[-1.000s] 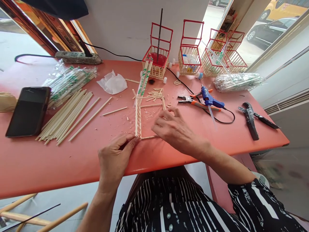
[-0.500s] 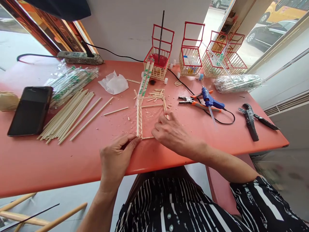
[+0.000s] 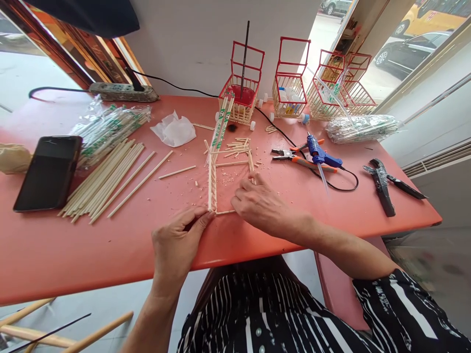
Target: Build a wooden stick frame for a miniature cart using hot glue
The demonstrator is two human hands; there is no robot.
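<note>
We see the frame (image 3: 210, 184) as an open, four-sided assembly of thin, pale wooden sticks. Its left side carries two long rails joined by a row of short, slanting-looking slats. Two crossbars show at the far end and one bar at the near end. The right side is partly covered, and we cannot see its near corner.

We find the frame on the red table (image 3: 91, 250), near the front edge and between the two hands. Loose sticks (image 3: 106, 179) lie well to its left; offcuts (image 3: 237, 145) lie at its far end; pliers (image 3: 289, 155) and a glue gun (image 3: 315, 149) lie to its right.

We note the left hand (image 3: 182, 238) with thumb and forefinger pinching the near left corner, its forearm rising from below. The right hand (image 3: 259, 200) lies palm down over the right side, fingers bent, forearm slanting in from the right. We cannot tell whether its fingertips pinch the frame.
</note>
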